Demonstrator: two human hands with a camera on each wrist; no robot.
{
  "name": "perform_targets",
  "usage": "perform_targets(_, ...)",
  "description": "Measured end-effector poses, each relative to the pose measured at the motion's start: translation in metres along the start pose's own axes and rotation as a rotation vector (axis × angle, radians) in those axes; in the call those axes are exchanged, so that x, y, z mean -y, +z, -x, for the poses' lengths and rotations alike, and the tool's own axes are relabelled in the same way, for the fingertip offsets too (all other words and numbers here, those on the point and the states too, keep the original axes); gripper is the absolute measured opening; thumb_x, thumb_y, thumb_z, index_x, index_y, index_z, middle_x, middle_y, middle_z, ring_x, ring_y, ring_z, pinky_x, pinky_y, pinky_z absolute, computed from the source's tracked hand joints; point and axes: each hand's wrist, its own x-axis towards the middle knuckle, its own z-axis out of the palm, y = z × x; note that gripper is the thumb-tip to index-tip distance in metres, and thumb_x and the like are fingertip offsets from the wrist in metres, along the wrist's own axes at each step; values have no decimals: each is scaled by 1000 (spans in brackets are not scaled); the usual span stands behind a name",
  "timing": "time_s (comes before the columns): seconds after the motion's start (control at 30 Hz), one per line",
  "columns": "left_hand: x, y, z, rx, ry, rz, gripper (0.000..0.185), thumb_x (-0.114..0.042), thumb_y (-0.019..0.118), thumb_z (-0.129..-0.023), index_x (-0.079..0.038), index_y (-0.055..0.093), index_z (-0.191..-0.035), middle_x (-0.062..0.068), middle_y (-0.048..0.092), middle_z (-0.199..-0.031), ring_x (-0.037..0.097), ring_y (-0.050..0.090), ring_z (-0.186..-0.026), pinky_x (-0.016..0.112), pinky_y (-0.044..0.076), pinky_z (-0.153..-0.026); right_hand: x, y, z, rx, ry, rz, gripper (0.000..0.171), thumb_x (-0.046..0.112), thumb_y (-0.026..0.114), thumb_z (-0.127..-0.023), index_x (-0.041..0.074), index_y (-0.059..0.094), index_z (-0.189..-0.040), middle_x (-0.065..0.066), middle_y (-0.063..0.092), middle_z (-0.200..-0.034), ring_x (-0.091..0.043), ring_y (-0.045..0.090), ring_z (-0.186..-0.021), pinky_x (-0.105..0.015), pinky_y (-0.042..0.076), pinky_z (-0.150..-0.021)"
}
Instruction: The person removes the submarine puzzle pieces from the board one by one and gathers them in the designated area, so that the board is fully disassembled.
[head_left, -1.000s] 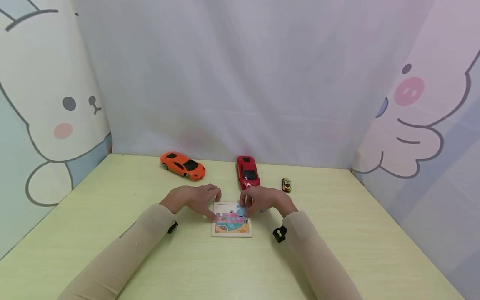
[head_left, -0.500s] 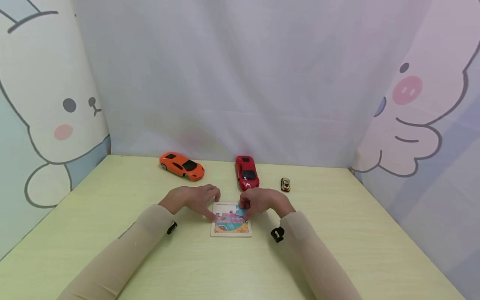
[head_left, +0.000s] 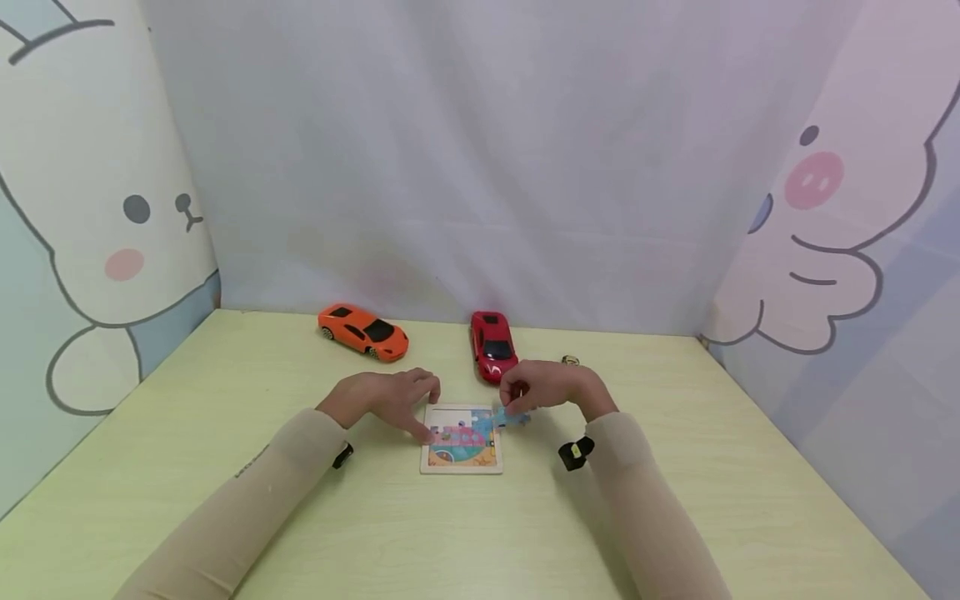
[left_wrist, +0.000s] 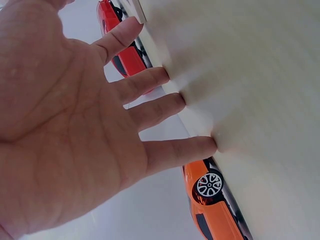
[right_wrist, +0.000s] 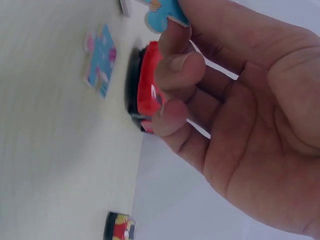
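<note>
While the right hand (head_left: 551, 387) pinches a blue puzzle piece (right_wrist: 165, 11) between thumb and forefinger, that piece hangs just off the right edge of the puzzle board (head_left: 461, 467), lifted clear of the table (head_left: 300, 533). Only a bit of the piece shows past the fingertips in the right wrist view: thin, flat, light blue with a scalloped edge and a small spot of colour, so its full outline cannot be told. Such a shallow pinch on a thin flat shape could let it twist or slip, and a drop would likely land it beside the loose piece (right_wrist: 101, 61) lying on the table below the grip, a blue and pink one. Across the board from the grip, the left hand (head_left: 386, 398) is spread with straight fingers, its tips pressing on the table and the board's left edge; if that pressure eases, the board could slide when a piece is pushed in. Beyond the grip stands a red toy car (head_left: 491, 346), close enough to be knocked by the knuckles. Farther off to the left sits an orange toy car (head_left: 363, 331).
</note>
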Motion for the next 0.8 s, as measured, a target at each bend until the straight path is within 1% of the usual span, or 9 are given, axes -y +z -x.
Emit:
perform_targets(0.07, 0, -1, 0, 0, -1, -4, 50, -52, 76, -84, -25, 47, -115, 8, 39, -145, 24, 47, -115, 46, 45, -90, -5, -4, 5, 12, 13, -13, 10, 13, 70, -95, 14, 63, -87, 3, 56, -79, -11, 51, -70, -27, 44, -65)
perform_targets(0.23, 0, -1, 1, 3, -6, -3, 50, -52, 76, -84, -26, 47, -114, 8, 39, -145, 23, 47, -115, 46, 45, -90, -21, -11, 17, 43, 78, -41, 10, 12, 69, -95, 13, 63, -87, 3, 55, -76, -11, 48, -64, -26, 41, -61)
perform_targets(0.4, 0, -1, -1, 5, -15, 0, 50, -53, 76, -84, -26, 47, -114, 7, 39, -145, 23, 46, -115, 46, 45, -90, -32, -15, 25, 34, 142, -90, 9, 13, 70, -94, 11, 63, -90, 1, 55, -77, -13, 47, -63, -27, 40, -60)
perform_targets(0.43, 0, -1, -1, 5, -16, 0, 50, -53, 76, -84, -26, 47, -114, 7, 39, -145, 23, 47, -115, 46, 45, -90, -34, -15, 26, 28, 152, -100, 9, 13, 70, -94, 10, 63, -90, 1, 55, -77, -14, 47, -64, -27, 40, -61)
perform_targets(0.63, 0, -1, -1, 6, -15, 6, 49, -51, 77, -84, -26, 47, -114, 7, 40, -144, 23, 46, -116, 46, 45, -91, -42, -15, 27, 2, 203, -76, 8, 13, 69, -95, 11, 64, -89, 0, 54, -76, -14, 47, -64, -27, 39, -60)
perform_targets(0.8, 1, 0, -1, 8, -17, 3, 49, -52, 76, -84, -26, 47, -114, 7, 40, -144, 23, 46, -116, 46, 45, -91, -48, -13, 26, 3, 279, -81, 5, 12, 68, -95, 12, 64, -92, 0, 53, -78, -14, 45, -65, -26, 37, -58)
